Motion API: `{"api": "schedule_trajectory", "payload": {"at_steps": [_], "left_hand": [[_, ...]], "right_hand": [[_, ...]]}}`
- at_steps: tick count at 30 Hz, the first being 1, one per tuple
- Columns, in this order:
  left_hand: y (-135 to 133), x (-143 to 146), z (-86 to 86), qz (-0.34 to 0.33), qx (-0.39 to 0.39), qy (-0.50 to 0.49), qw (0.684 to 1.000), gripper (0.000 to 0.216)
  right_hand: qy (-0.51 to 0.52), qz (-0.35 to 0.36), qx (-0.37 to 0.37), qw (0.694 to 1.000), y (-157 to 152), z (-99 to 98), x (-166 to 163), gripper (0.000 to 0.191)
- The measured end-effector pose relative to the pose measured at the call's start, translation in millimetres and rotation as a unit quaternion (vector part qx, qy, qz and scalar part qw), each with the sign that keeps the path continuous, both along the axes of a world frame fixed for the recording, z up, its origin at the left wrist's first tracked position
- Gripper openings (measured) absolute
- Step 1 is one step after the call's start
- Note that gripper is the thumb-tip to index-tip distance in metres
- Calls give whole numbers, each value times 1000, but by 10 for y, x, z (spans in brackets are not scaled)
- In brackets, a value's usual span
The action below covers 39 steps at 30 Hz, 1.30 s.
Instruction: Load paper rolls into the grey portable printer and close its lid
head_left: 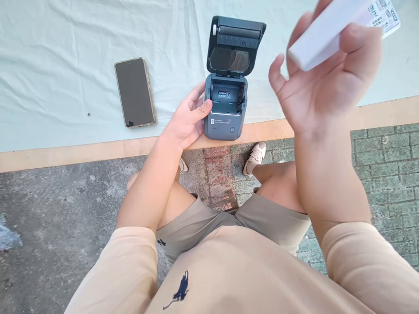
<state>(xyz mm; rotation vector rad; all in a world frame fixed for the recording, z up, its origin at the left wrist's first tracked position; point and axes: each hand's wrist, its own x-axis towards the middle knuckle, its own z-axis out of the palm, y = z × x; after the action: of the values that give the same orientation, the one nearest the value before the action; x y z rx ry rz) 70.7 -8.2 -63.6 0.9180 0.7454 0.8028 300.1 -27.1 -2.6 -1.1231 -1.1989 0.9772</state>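
A small dark label printer (225, 124) stands near the table's front edge with its hinged lid (235, 43) raised. No roll shows in its paper bay. My left hand (191, 111) grips the printer's left side, thumb over the rim. Up at the right, my right hand (327, 83) holds a white box (330, 37) with printed text and codes on its far end. The box is tilted, lifted above the table and cut off by the top of the view.
A smartphone (135, 93) with a dark screen lies left of the printer. A pale cloth (81, 43) covers the table, whose bare wooden edge (65, 156) runs along the front. Below are my legs, a piece of wooden frame (231, 200) and paved ground.
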Motion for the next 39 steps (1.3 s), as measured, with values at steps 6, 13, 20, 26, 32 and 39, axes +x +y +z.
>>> {"api": "schedule_trajectory", "payload": {"at_steps": [6, 13, 20, 26, 32, 39], "left_hand": [[-7, -5, 7, 3, 2, -2, 1000, 66], [-28, 30, 60, 20, -20, 3, 1000, 68], [-19, 31, 44, 5, -9, -32, 999, 51], [-21, 19, 28, 1, -14, -42, 999, 63], [-18, 20, 51, 6, -28, -37, 999, 54], [25, -17, 8, -33, -9, -44, 998, 63]], "right_hand": [[-273, 7, 127, 954, 18, -133, -351, 44], [-510, 3, 54, 858, 57, -80, -493, 39], [-569, 13, 71, 819, 63, -98, -452, 14], [-619, -14, 101, 779, -37, -77, -451, 19], [-607, 7, 162, 778, -149, -218, -459, 35], [-562, 6, 245, 790, -191, -419, -507, 37]]}}
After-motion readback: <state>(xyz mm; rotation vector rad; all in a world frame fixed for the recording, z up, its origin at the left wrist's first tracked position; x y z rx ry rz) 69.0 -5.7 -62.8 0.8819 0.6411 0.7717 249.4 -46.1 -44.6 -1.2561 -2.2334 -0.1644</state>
